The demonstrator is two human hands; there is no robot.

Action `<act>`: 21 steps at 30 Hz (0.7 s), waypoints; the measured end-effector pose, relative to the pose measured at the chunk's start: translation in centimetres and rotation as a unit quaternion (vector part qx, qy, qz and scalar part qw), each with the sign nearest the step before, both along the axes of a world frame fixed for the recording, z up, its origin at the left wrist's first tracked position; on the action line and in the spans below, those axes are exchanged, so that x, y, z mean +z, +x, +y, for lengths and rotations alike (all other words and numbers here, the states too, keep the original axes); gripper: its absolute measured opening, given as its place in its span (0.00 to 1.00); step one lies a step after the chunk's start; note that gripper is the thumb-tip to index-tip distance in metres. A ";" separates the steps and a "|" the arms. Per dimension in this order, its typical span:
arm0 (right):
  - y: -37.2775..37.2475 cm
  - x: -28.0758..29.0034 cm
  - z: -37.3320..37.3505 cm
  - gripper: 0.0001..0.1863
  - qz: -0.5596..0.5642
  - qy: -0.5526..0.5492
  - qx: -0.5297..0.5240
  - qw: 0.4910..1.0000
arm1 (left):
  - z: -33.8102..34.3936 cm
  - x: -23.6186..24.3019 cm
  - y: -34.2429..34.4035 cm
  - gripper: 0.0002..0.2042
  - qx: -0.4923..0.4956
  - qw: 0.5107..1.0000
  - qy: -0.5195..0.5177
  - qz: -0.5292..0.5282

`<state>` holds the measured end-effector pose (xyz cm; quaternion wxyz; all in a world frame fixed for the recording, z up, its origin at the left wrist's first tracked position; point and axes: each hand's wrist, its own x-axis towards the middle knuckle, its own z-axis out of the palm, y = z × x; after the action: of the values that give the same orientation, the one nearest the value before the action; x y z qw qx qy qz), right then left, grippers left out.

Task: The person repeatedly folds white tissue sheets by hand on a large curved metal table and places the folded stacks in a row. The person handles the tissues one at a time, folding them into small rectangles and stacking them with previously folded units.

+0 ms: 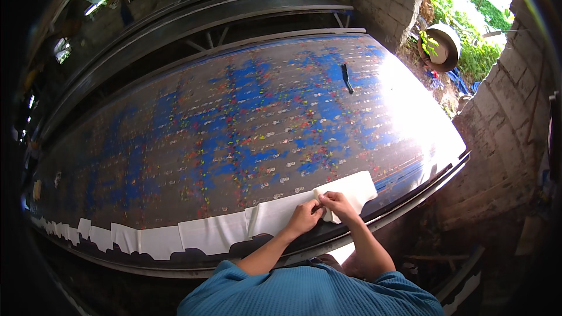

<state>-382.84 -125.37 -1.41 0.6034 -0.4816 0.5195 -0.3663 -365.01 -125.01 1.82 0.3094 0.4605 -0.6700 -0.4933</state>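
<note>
My left hand [307,215] and my right hand [335,203] meet at the left part of a folded white sheet or stack of sheets [355,187], near the table's front edge. Both hands have their fingers closed on it, though the left fingertips are partly hidden. Overlapping white pieces [216,231] run leftward in a row along that edge, some creased, with dark rounded shapes under their lower edges. They lie on a long dark printing table [269,117] marked with blue patches and colored specks, its right end glaring with sunlight.
A dark narrow tool [348,79] lies on the far right part of the table. Further long tables [228,9] stand beyond it. At right, a block wall [497,105] has an opening onto greenery, with a round basin [445,52] beside it.
</note>
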 end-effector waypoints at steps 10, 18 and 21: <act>-1.7 1.0 1.4 0.19 -0.119 -0.013 -0.044 0.992 | -0.9 -1.1 -3.9 0.12 0.055 0.997 -0.041 -0.048; -2.5 1.4 0.4 0.22 -0.061 -0.052 -0.012 0.997 | -1.8 -3.6 -4.2 0.11 0.130 0.979 0.122 0.100; -3.6 1.8 0.0 0.20 -0.112 -0.065 -0.024 0.991 | -1.9 -3.2 -4.6 0.14 0.129 0.954 0.175 0.205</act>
<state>-386.48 -125.35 0.43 0.6163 -0.4629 0.4349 -0.4655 -369.64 -126.92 -1.42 0.4157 0.4786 -0.4305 -0.6425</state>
